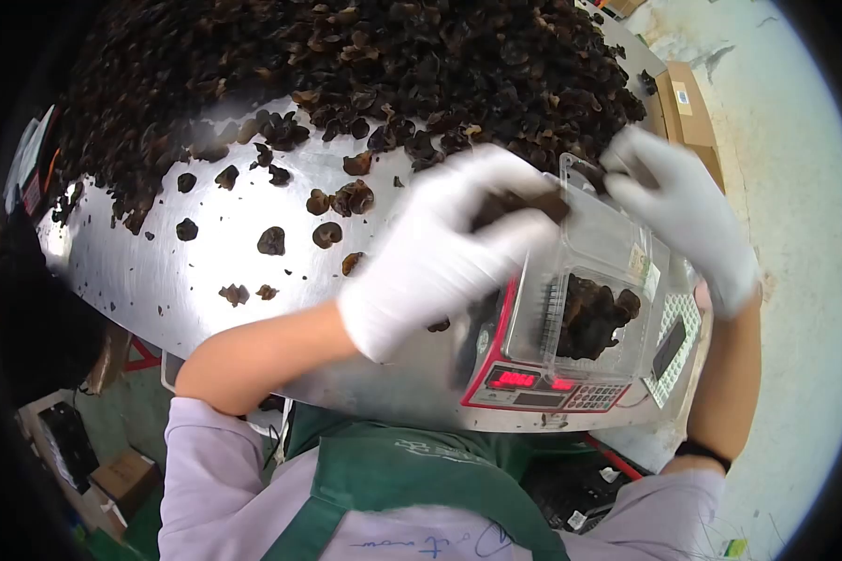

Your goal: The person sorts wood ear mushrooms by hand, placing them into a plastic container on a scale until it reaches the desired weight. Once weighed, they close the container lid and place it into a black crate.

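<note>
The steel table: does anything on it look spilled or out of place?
Yes. Loose fungus pieces lie scattered over the steel table, apart from the big heap, with dark crumbs near its edge. The clear box sits on the scale.

mushrooms (393,56) dark brown | gloves (430,262) white | scale (533,393) red-edged | apron (393,477) green

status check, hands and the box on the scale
Left hand gripping dark fungus pieces above clear box. Right hand at its raised lid, grip unclear. Box on scale, partly filled. Fungus heap on steel table behind.
</note>
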{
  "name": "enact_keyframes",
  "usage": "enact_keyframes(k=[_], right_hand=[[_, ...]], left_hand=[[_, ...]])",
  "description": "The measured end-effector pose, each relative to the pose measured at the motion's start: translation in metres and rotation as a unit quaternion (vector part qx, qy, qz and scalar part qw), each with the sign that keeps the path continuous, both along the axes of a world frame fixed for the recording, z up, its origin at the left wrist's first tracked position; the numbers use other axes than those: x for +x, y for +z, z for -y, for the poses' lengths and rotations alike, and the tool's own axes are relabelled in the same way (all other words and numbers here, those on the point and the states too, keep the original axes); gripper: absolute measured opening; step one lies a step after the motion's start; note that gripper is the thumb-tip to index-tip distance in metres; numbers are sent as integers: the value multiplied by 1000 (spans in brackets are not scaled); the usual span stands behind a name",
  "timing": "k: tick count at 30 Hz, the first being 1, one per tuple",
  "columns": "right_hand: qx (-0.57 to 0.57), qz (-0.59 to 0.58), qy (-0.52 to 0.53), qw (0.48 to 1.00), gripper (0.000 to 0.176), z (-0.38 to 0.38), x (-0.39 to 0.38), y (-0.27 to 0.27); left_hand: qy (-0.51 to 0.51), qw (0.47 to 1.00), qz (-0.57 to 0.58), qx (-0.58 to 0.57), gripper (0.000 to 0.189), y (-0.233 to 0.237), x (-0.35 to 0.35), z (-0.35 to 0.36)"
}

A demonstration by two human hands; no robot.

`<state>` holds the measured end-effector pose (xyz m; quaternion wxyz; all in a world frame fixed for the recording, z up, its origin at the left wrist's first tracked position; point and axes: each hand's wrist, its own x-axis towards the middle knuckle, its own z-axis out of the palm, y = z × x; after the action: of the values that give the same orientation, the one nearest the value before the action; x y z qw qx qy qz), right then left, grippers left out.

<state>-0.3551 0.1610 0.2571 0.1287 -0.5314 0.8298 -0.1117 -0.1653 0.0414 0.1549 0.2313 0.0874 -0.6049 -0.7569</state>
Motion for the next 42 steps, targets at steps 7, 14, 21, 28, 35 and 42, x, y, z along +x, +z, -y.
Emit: enact_keyframes(k=[7, 14, 21, 28, 35, 42], right_hand=[[62, 50, -131, 988, 27, -139, 22, -23], [-35, 69, -195, 978, 32, -163, 31, -8], [-74, -26, 55, 995, 14, -51, 28, -9], [261, -68, 174, 947, 19, 72, 39, -99], [345, -156, 259, 888, 26, 98, 47, -192], [319, -37, 199, 926, 34, 84, 53, -144]], left_hand=[[8, 830, -55, -555, 42, -24, -53, -101], [75, 837, 61, -539, 15, -32, -15, -32], [-36, 769, 189, -610, 25, -124, -6, 40], [27, 940, 149, -306, 12, -113, 20, 57], [89, 916, 98, 378, 9, -74, 61, 82], [85, 943, 60, -315, 54, -114, 40, 66]])
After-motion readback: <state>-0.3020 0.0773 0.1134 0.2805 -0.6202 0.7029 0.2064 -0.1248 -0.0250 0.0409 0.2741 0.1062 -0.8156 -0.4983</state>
